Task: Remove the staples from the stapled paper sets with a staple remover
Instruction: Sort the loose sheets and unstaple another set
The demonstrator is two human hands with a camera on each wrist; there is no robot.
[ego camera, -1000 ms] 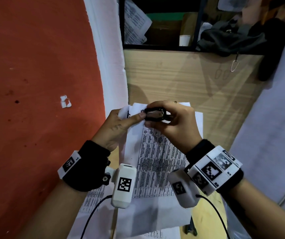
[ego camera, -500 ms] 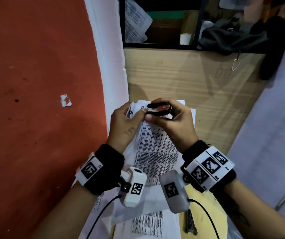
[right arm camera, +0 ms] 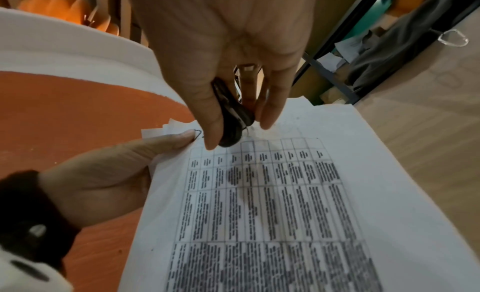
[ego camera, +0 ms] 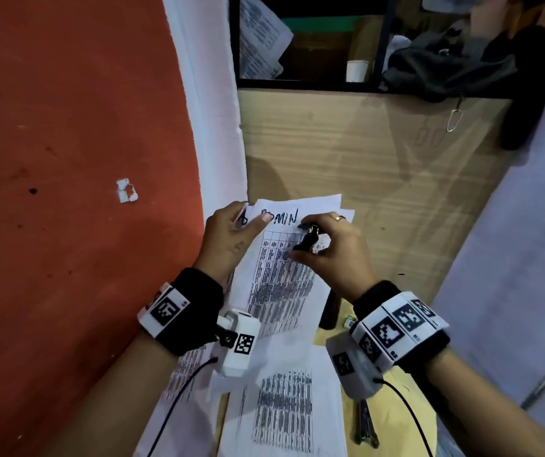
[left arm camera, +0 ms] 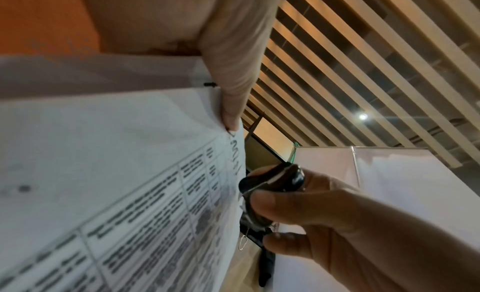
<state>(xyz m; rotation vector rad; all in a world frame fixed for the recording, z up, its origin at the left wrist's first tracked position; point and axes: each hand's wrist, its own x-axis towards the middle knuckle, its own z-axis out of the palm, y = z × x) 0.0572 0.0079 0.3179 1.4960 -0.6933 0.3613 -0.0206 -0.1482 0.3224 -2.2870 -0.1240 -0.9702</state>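
Note:
A stapled paper set (ego camera: pixel 284 275) with a printed table and handwriting at its top is held up over the desk. My left hand (ego camera: pixel 231 239) pinches its top left corner, thumb on the front (right arm camera: pixel 179 141), fingers behind. My right hand (ego camera: pixel 327 252) grips a black staple remover (ego camera: pixel 307 240) between thumb and fingers, just above the sheet's top edge, right of the left thumb. The remover (left arm camera: pixel 270 185) shows a metal strip in the left wrist view, and it (right arm camera: pixel 233 119) hangs over the table header in the right wrist view. I see no staple.
More printed sheets (ego camera: pixel 284 410) lie on the wooden desk (ego camera: pixel 363 153) below my wrists. A dark tool (ego camera: pixel 366 423) lies at the desk's lower right. An orange wall (ego camera: pixel 67 159) stands left. A shelf with a paper cup (ego camera: pixel 357 70) and dark cloth (ego camera: pixel 446 70) is behind.
My right hand has pulled the staple remover rightward and away from the top left corner. The handwriting on the sheet is now uncovered. My left hand still pinches the corner.

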